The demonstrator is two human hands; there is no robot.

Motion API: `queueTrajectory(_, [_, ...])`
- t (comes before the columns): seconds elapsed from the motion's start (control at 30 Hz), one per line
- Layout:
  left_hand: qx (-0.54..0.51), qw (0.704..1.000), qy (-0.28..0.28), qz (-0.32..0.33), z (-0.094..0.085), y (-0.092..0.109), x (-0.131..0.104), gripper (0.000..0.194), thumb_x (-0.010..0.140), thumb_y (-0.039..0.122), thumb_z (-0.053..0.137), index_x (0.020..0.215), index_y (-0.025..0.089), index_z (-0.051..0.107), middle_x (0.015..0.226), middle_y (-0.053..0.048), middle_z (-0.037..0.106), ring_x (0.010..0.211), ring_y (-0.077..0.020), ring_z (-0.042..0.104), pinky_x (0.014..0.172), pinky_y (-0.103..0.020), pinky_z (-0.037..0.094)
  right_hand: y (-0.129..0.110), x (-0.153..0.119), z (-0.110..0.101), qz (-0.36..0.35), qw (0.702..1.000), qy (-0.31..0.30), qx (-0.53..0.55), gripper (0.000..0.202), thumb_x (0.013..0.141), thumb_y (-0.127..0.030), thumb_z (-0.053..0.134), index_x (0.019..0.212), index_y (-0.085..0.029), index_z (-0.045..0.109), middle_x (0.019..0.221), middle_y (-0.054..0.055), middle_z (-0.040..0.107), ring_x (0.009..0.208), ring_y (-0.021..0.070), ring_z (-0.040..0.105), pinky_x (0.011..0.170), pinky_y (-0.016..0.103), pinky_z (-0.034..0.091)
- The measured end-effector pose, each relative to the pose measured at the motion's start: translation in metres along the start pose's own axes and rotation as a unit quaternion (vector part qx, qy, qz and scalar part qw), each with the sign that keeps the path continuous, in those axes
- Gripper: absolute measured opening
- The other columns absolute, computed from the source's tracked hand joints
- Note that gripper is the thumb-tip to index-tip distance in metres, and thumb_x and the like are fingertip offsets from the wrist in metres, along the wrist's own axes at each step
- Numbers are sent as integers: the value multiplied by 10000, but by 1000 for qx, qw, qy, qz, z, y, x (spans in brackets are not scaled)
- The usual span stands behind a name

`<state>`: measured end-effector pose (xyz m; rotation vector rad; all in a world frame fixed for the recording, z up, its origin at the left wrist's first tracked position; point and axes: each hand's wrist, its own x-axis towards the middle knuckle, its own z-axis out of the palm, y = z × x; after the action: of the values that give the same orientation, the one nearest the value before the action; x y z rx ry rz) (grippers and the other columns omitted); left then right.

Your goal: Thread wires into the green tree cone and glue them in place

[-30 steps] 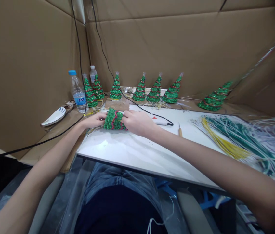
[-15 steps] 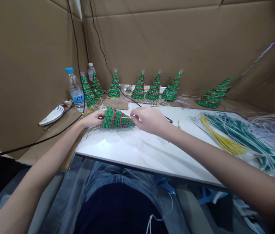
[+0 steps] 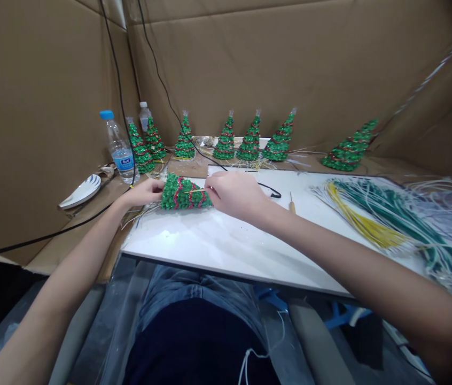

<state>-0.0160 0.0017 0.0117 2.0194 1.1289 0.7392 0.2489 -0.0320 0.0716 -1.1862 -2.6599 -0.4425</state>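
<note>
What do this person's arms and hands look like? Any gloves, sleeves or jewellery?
Both arms are bare from the bottom corners of the picture up to the hands: no sleeves show. The left hand and right hand wear no gloves, and no rings, watch or wristbands are visible. Lower down, blue jeans and a dark top with a white drawstring show.

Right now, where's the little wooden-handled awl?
In the head view the awl lies on the white board, just right of the right hand and near the black cable's end, left of the wire bundles.
</note>
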Motion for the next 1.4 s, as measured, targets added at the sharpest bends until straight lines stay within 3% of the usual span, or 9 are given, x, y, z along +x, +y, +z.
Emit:
queueTrajectory(0.1, [-21,999,-29,-22,-2,-3,0,288,679,392,728,715,108,695,672,-9,669,697,-149,591,688,-248,478,-4,3,-4,-15,1000,-1,2,220,840,-137,454,840,-150,674,901,92,706,774,200,619,551,290,247])
queueTrajectory(0.23, [-40,999,-25,-27,-4,-4,-1,267,714,357,694,803,106,694,640,-1,647,568,-101,533,589,-218,455,-8,13,-3,-13,1000,-20,11,212,846,-144,462,806,-147,670,866,95,700,775,209,625,543,293,241])
queueTrajectory(0.37, [-63,997,-24,-39,-2,1,-1,254,706,312,687,848,103,692,663,-9,653,548,-88,521,550,-200,442,-10,24,12,-13,998,-21,65,212,858,-163,462,813,-154,669,882,98,700,793,202,620,584,282,292])
queueTrajectory(0.53, [-89,993,-32,-68,-1,7,-4,212,657,246,705,801,92,678,631,7,632,510,-63,488,500,-169,403,-6,29,35,-52,982,26,179,184,837,-157,496,915,-157,663,871,63,694,758,159,598,647,249,352])
queueTrajectory(0.7, [-88,993,-30,-73,-4,3,-5,160,635,191,699,752,93,650,574,24,604,496,-63,497,482,-160,395,10,21,34,-17,974,22,226,194,776,-152,555,926,-137,677,769,41,689,663,143,585,636,236,378])
queueTrajectory(0.9, [-93,992,-37,-76,-5,3,-5,134,644,180,696,736,96,648,591,8,632,508,-76,538,506,-172,429,26,9,19,4,968,9,251,195,755,-86,534,824,-143,707,762,26,703,711,137,631,692,223,426])
queueTrajectory(1.2, [-91,993,-46,-63,-3,1,-4,159,670,189,686,800,96,688,682,-8,677,516,-66,533,489,-158,432,0,26,37,-60,969,56,235,231,789,-66,493,849,-138,704,808,56,712,735,143,625,700,239,415])
queueTrajectory(1.4, [-84,994,-47,-59,-3,0,-3,142,674,163,673,796,91,686,617,0,649,503,-73,539,495,-161,448,10,24,38,-44,977,53,201,204,779,-90,516,834,-136,708,791,63,706,717,152,622,691,244,412])
